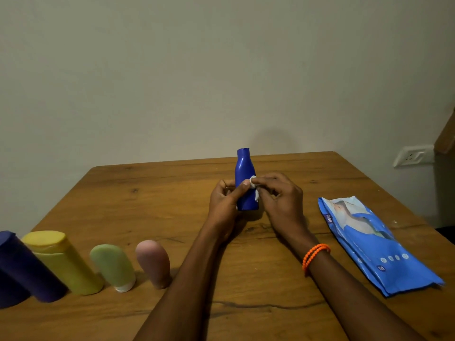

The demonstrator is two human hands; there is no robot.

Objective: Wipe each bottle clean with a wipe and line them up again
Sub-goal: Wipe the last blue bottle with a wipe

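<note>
A blue bottle (244, 173) stands upright at the middle of the wooden table (147, 193). My left hand (225, 203) grips its lower body from the left. My right hand (280, 195) presses a small crumpled white wipe (253, 183) against the bottle's right side. Along the table's front left stands a row of bottles: a dark purple bottle (27, 267), a yellow bottle (61, 262), a pale green tube (113, 265) on its white cap, and a pink tube (154, 262).
A blue pack of wipes (374, 244) lies flat at the right of the table. A wall (221, 70) rises just behind the table's far edge. A white socket (413, 155) sits on the wall at the right.
</note>
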